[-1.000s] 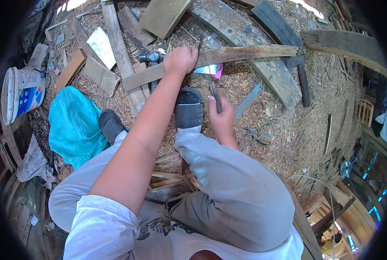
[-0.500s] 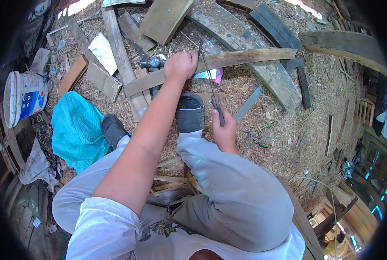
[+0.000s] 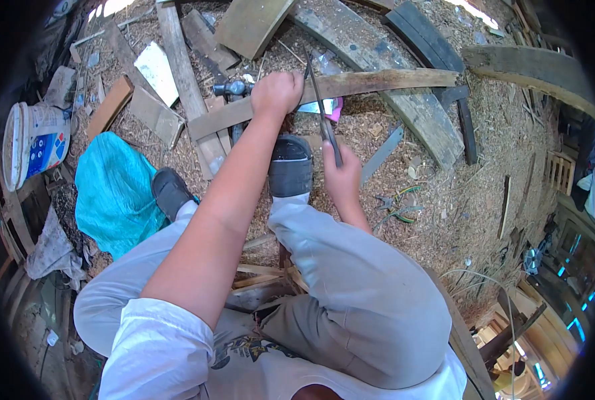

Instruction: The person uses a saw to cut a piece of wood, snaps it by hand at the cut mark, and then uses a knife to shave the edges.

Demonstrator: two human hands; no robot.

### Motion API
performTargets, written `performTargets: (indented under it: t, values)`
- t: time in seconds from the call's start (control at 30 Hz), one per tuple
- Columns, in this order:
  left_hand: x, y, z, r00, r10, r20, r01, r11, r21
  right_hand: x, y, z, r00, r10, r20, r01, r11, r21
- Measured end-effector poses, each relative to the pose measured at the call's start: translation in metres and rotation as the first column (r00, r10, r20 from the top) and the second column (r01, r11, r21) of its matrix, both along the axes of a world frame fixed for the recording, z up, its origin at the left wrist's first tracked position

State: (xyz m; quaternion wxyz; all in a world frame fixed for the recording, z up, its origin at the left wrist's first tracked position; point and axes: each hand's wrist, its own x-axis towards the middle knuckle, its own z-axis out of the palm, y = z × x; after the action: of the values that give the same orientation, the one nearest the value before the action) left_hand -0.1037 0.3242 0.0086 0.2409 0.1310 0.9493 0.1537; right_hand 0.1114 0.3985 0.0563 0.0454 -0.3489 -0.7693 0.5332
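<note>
My left hand (image 3: pixel 277 93) is wrapped round a long, slightly curved wooden strip (image 3: pixel 377 81) and presses on it left of its middle. My right hand (image 3: pixel 342 175) grips the dark handle of a narrow-bladed saw (image 3: pixel 319 100). The saw's blade points up and crosses the strip just right of my left hand. A hammer (image 3: pixel 233 88) lies beyond the strip, its head showing left of my left hand. One dark shoe (image 3: pixel 290 175) is just below the strip, between my arms.
Pliers (image 3: pixel 394 208) and a flat grey blade (image 3: pixel 382 155) lie on the shavings at the right. Thick planks (image 3: pixel 417 120) stretch across the upper right. A teal sack (image 3: pixel 116 193) and a white bucket (image 3: pixel 19 147) stand at the left, near scattered boards (image 3: pixel 111 107).
My right hand and the saw have moved up, away from my body, across the strip. My left hand stays on the strip. The view has shifted slightly.
</note>
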Motion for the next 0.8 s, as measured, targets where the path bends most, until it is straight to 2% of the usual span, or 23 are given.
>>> performTargets:
  t: [0.13,0.2,0.33,0.43,0.53,0.6,0.67,0.73,0.8]
  values:
    - [-0.001,-0.002,-0.003,1.0,-0.008,-0.018,0.008,1.0,0.003,0.005,-0.006,-0.008,0.996,-0.025,-0.083,0.026,1.0,0.009]
    - [-0.005,0.0,-0.003,0.999,0.005,-0.048,-0.005,1.0,0.004,0.037,-0.009,-0.008,0.998,-0.038,0.04,0.038,0.999,0.002]
    - [0.001,0.001,-0.001,1.0,-0.015,-0.021,0.015,1.0,0.002,0.026,-0.004,-0.008,0.996,-0.063,0.062,0.064,0.998,-0.004]
    - [0.0,-0.002,-0.004,1.0,0.001,-0.021,-0.001,1.0,0.028,-0.007,0.0,-0.013,0.999,0.018,-0.029,-0.017,1.0,0.015]
    - [0.0,-0.001,-0.004,0.999,-0.001,-0.047,0.002,1.0,0.029,0.007,-0.008,0.0,0.984,-0.047,-0.173,0.058,0.996,0.06]
    - [-0.008,0.0,-0.003,0.999,0.004,-0.039,-0.004,1.0,-0.002,0.046,-0.012,-0.003,0.997,-0.077,0.025,0.078,0.993,-0.087]
    - [0.0,0.0,-0.002,0.999,0.001,-0.035,-0.001,1.0,0.003,0.037,-0.01,-0.005,0.994,-0.078,0.076,0.085,0.992,-0.095]
    - [0.0,0.001,-0.001,1.0,-0.01,-0.01,0.01,1.0,0.011,-0.002,-0.001,-0.007,1.0,-0.017,0.011,0.017,1.0,0.01]
    - [0.002,-0.001,0.001,0.999,0.008,-0.033,-0.007,0.999,0.031,-0.007,0.001,-0.017,0.999,-0.01,-0.03,0.01,1.0,0.008]
